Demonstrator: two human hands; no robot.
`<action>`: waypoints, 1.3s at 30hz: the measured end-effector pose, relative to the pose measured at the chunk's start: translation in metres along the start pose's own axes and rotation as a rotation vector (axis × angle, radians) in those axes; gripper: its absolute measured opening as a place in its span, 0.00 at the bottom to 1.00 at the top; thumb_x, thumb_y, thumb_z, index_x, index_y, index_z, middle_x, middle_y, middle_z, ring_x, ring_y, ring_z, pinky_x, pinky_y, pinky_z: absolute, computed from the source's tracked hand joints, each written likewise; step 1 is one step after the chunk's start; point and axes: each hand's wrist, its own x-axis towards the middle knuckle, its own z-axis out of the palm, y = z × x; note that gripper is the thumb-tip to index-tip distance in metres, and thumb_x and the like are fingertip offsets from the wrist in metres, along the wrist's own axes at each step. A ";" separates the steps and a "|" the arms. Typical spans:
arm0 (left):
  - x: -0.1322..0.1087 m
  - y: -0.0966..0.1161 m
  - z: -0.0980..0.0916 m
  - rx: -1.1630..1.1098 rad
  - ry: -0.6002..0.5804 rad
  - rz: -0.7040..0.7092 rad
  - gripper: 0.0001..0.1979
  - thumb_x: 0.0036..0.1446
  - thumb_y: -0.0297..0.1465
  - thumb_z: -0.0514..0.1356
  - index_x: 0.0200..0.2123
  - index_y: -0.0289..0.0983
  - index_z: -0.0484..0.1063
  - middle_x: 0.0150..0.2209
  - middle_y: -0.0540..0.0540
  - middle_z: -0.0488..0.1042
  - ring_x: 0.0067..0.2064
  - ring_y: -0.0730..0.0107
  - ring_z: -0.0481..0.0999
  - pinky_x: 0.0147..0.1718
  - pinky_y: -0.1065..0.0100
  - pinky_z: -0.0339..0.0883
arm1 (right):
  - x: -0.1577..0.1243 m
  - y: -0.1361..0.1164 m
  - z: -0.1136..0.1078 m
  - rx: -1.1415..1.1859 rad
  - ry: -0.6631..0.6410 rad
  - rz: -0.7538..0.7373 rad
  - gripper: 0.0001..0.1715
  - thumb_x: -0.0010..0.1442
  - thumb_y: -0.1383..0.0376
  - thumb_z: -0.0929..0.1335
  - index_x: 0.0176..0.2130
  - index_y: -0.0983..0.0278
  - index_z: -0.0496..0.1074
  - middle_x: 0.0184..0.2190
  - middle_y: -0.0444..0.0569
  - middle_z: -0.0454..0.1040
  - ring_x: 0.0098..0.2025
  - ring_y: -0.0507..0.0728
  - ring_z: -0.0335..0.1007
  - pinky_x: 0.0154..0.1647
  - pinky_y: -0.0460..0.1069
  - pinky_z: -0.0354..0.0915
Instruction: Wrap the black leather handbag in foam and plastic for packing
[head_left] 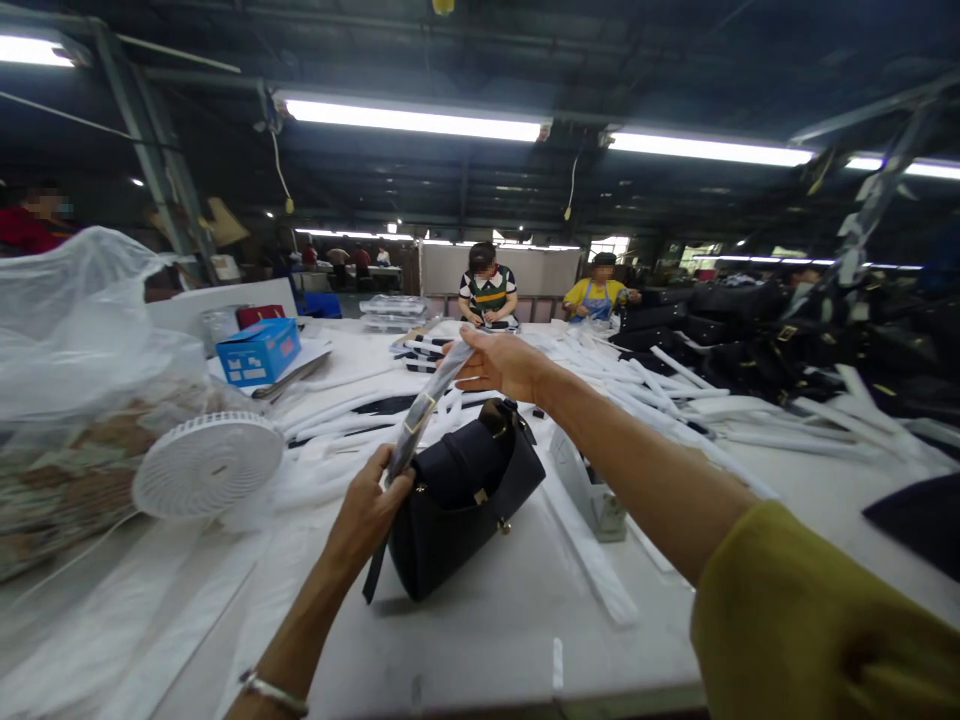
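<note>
A black handbag [465, 510] with gold-coloured fittings stands tilted on the white table in front of me. Rising from its left side is a strap [418, 415] with a gold buckle, wrapped in clear plastic. My left hand [379, 495] is closed round the strap's lower part, close to the bag's upper left corner. At the far upper end, my right hand [495, 362] pinches the strap between thumb and fingers, arm stretched forward. The strap is drawn out straight between both hands. The bag's top is open, with dark material showing inside.
Left are a white fan [210, 465], a blue box [259, 352] and a large plastic bag [75, 400]. White-wrapped straps [637, 395] cover the table's middle. A metal holder [589, 485] stands right of the handbag. Black bags [787, 330] are heaped at right. Two people sit opposite.
</note>
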 end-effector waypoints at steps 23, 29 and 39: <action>-0.072 -0.084 0.026 -0.338 -0.077 -0.331 0.23 0.53 0.37 0.60 0.52 0.35 0.68 0.53 0.37 0.72 0.50 0.55 0.76 0.49 0.55 0.71 | -0.088 0.196 -0.060 -0.372 0.706 -0.143 0.16 0.55 0.58 0.69 0.44 0.57 0.74 0.47 0.56 0.78 0.47 0.66 0.75 0.50 0.61 0.69; -0.068 -0.085 0.033 -0.347 -0.049 -0.413 0.21 0.51 0.39 0.61 0.46 0.34 0.65 0.47 0.41 0.72 0.36 0.63 0.79 0.38 0.60 0.74 | -0.093 0.248 -0.032 -0.285 0.529 -0.055 0.26 0.52 0.58 0.69 0.51 0.63 0.71 0.49 0.56 0.76 0.47 0.65 0.76 0.47 0.61 0.71; -0.080 -0.079 0.052 0.059 -0.054 -0.255 0.16 0.50 0.47 0.60 0.26 0.41 0.66 0.24 0.51 0.71 0.26 0.65 0.73 0.29 0.65 0.70 | -0.066 0.259 -0.019 -0.290 0.440 -0.099 0.27 0.52 0.67 0.67 0.52 0.65 0.70 0.54 0.57 0.73 0.57 0.62 0.69 0.57 0.59 0.65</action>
